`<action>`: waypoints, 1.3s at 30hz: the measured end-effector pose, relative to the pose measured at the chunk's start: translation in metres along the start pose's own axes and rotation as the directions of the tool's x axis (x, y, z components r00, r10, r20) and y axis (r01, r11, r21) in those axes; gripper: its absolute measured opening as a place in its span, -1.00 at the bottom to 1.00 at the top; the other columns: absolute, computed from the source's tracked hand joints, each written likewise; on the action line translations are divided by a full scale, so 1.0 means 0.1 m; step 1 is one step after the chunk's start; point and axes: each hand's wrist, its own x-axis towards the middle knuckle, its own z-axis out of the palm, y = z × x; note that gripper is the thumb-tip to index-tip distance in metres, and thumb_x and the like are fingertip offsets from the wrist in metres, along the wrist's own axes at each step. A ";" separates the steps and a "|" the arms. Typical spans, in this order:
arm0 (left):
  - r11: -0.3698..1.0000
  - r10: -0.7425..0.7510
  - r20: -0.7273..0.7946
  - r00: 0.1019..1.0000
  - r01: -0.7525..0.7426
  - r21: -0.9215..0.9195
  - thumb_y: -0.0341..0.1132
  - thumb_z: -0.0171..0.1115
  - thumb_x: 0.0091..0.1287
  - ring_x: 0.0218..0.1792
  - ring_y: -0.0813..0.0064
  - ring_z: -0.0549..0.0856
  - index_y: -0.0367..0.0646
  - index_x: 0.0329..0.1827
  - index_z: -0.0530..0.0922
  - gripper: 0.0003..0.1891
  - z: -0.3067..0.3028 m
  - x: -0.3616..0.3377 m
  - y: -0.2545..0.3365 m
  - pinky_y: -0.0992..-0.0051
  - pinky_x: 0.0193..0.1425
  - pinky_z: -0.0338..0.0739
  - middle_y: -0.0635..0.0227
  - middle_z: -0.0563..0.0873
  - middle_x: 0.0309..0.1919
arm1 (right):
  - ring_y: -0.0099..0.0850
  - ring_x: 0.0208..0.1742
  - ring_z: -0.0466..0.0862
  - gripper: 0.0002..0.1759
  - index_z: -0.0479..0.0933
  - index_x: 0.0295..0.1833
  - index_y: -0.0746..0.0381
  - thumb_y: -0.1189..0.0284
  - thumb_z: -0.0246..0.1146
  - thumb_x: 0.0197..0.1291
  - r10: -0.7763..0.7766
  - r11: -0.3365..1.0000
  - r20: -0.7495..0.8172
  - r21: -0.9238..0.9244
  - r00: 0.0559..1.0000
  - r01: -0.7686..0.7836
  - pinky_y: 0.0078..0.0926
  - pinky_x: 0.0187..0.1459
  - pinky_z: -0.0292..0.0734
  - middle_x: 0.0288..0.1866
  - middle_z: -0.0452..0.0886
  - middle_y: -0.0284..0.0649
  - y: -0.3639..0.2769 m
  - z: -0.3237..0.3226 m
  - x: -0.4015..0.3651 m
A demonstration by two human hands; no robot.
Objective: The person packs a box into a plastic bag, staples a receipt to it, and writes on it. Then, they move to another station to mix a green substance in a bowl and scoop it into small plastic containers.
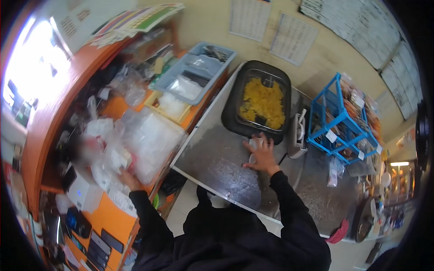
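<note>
Two bare hands in black sleeves show in the head view, well apart from each other. The right hand (pixel 263 158) has its fingers spread wide over a small clear cup (pixel 252 158) on the metal counter (pixel 212 165); whether it grips the cup, I cannot tell. Just beyond lies a black pan (pixel 230 101) with yellow food (pixel 262 101) in it. Right of the pan stands a metal box (pixel 297 135), and further right a blue rack (pixel 344 112) full of packets. A red cloth (pixel 338 231) lies at the counter's near edge.

The left hand (pixel 129 179) reaches over the orange counter (pixel 101 217), its fingertips at a crumpled white plastic bag (pixel 118 156); blur hides whether they hold it. Clear plastic sheets (pixel 151 140) lie just beside it, with a blue tray (pixel 217 79) beyond them. Nearer the person, a white box (pixel 86 192) stands near several phones (pixel 97 253) lying on the orange surface. Two printed pages (pixel 251 18) hang on the wall.
</note>
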 end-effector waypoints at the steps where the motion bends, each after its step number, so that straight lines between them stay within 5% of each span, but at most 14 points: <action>1: 0.993 0.086 -0.010 0.996 -0.085 0.082 -0.27 0.13 0.46 0.07 0.23 0.61 -0.35 0.46 0.20 -0.41 0.06 -0.09 0.05 0.30 0.08 0.57 0.04 0.53 0.23 | 0.10 0.54 0.08 -0.11 0.29 0.49 -0.14 -0.24 0.27 0.06 0.027 0.999 -0.077 0.028 0.997 -0.025 0.28 0.40 -0.01 0.52 0.17 0.00 -0.04 0.26 -0.09; 4: 0.943 0.165 0.092 0.982 -0.184 0.277 -0.22 0.16 0.47 0.10 0.18 0.59 -0.37 0.45 0.21 -0.39 -0.50 0.24 -0.47 0.26 0.16 0.53 -0.10 0.49 0.26 | 0.08 0.41 0.25 -0.34 0.41 0.38 -0.03 0.01 0.26 0.19 0.254 0.952 -0.226 0.229 0.940 -0.202 0.18 0.32 0.14 0.36 0.34 -0.02 -0.38 0.70 -0.40; 6: 0.844 0.307 0.098 0.947 -0.318 0.431 -0.14 0.16 0.48 0.11 0.08 0.58 -0.45 0.38 0.25 -0.39 0.48 -0.87 0.58 0.20 0.22 0.49 -0.14 0.48 0.24 | 0.03 0.28 0.37 -0.54 0.49 0.24 0.05 0.21 0.24 0.24 0.479 0.847 -0.227 0.376 0.848 -0.377 0.09 0.20 0.26 0.15 0.47 -0.06 -0.58 0.79 -0.49; 8: 0.029 0.775 0.361 0.519 -0.600 0.799 -0.15 0.06 0.53 0.27 -0.03 0.45 -0.44 0.36 0.28 -0.46 0.68 -1.20 0.37 0.05 0.42 0.24 -0.15 0.46 0.23 | 0.01 0.15 0.46 -0.69 0.52 0.10 0.08 0.31 0.23 0.24 0.591 0.783 -0.199 0.374 0.782 -0.497 0.03 0.08 0.33 0.02 0.52 -0.09 -0.74 0.96 -0.57; 10: 0.263 0.680 0.504 0.532 -0.819 0.511 -0.15 0.04 0.53 0.27 -0.02 0.45 -0.40 0.34 0.31 -0.50 1.14 -1.85 0.27 0.10 0.42 0.24 -0.08 0.47 0.23 | 0.00 0.01 0.57 -0.79 0.52 -0.01 0.09 0.36 0.21 0.25 0.635 0.745 -0.145 0.375 0.759 -0.551 -0.01 -0.04 0.42 -0.02 0.53 -0.09 -0.78 1.03 -0.62; 12: 0.677 0.281 0.758 0.588 -0.682 0.278 -0.16 0.03 0.53 0.29 0.07 0.45 -0.34 0.26 0.40 -0.57 1.45 -2.56 0.14 0.14 0.41 0.25 0.00 0.47 0.24 | 0.01 -0.21 0.61 -0.87 0.49 -0.10 0.13 0.38 0.20 0.28 0.687 0.678 -0.108 0.450 0.719 -0.581 -0.06 -0.20 0.47 -0.12 0.56 -0.08 -0.84 1.04 -0.61; 16: 0.948 -0.187 0.980 -0.071 -0.273 0.161 -0.17 -0.01 0.53 0.31 0.20 0.46 -0.23 0.18 0.53 -0.64 1.69 -3.65 -0.07 0.27 0.45 0.22 0.13 0.54 0.22 | -0.08 -0.54 0.55 -0.83 0.45 -0.25 0.22 0.36 0.17 0.37 0.885 0.375 -0.210 0.848 0.415 -0.373 -0.18 -0.49 0.44 -0.38 0.59 -0.03 -0.92 0.90 -0.78; 22: 0.959 -0.152 0.700 -0.697 0.067 0.275 -0.05 -0.17 0.56 0.37 0.18 0.35 -0.29 0.35 0.29 -0.49 1.30 -5.25 0.35 0.26 0.47 0.14 0.10 0.35 0.37 | -0.37 -0.44 0.64 -0.68 0.55 -0.38 0.34 0.33 0.10 0.33 0.963 -0.193 0.175 0.979 -0.205 -0.071 -0.26 -0.34 0.49 -0.49 0.61 -0.06 -0.95 -0.15 -2.15; 26: 0.707 -0.123 0.535 -0.836 0.305 0.639 0.05 -0.28 0.56 0.49 0.18 0.18 -0.29 0.49 0.10 -0.36 0.64 -6.62 0.84 0.26 0.55 -0.01 0.10 0.16 0.49 | -0.50 -0.28 0.55 -0.71 0.55 -0.33 0.33 0.34 0.09 0.33 0.907 -0.243 0.223 0.970 -0.357 -0.010 -0.39 -0.20 0.46 -0.36 0.61 -0.14 -0.74 -0.31 -3.42; 29: 0.737 0.005 0.470 -0.882 0.321 0.595 0.13 -0.37 0.57 0.57 0.19 0.06 -0.29 0.60 -0.05 -0.25 0.23 -7.53 1.12 0.26 0.61 -0.13 0.09 0.01 0.59 | -0.50 -0.40 0.47 -0.75 0.42 -0.23 0.26 0.31 -0.01 0.41 0.768 0.256 -0.462 0.857 -0.444 -0.448 -0.49 -0.26 0.47 -0.12 0.53 -0.29 -0.47 -0.19 -4.34; 31: 0.891 0.112 0.405 -0.907 0.272 0.362 0.12 -0.43 0.57 0.60 0.20 -0.04 -0.26 0.61 -0.10 -0.26 0.12 -7.96 1.25 0.21 0.60 -0.26 0.11 -0.06 0.61 | -0.37 0.23 0.42 -0.61 0.39 0.21 0.24 0.18 -0.03 0.51 0.880 0.179 -0.009 0.932 -0.474 0.315 -0.34 0.16 0.40 0.28 0.37 -0.09 -0.47 -0.19 -4.82; 33: 0.965 0.188 0.327 -0.926 0.236 0.115 0.11 -0.49 0.58 0.62 0.22 -0.14 -0.24 0.62 -0.15 -0.28 0.02 -8.43 1.38 0.17 0.60 -0.39 0.13 -0.12 0.63 | -0.35 0.29 0.41 -0.54 0.35 0.29 0.24 0.12 -0.09 0.55 0.848 0.399 -0.090 0.757 -0.522 0.518 -0.33 0.21 0.40 0.30 0.36 -0.10 -0.38 -0.92 -5.16; 34: 0.974 0.223 0.287 -0.932 0.228 -0.018 0.11 -0.53 0.58 0.63 0.23 -0.19 -0.22 0.63 -0.18 -0.28 -0.02 -8.65 1.42 0.14 0.60 -0.46 0.14 -0.16 0.63 | -0.13 0.35 0.49 -0.35 0.05 0.55 0.15 0.03 -0.11 0.53 0.901 0.340 -0.068 0.724 -0.429 0.600 -0.20 0.26 0.51 0.47 0.29 -0.10 -0.31 -0.88 -5.39; 39: 0.889 0.237 0.319 -0.918 0.072 -0.452 0.11 -0.41 0.55 0.61 -0.01 -0.28 -0.29 0.61 -0.13 -0.25 0.15 -9.42 1.20 -0.28 0.45 -0.62 -0.09 -0.20 0.60 | -0.31 0.07 0.66 -0.51 0.37 0.33 0.31 0.17 -0.04 0.55 0.861 0.249 -0.022 0.889 -0.507 0.385 -0.35 0.05 0.62 0.15 0.60 -0.09 0.28 -1.05 -5.90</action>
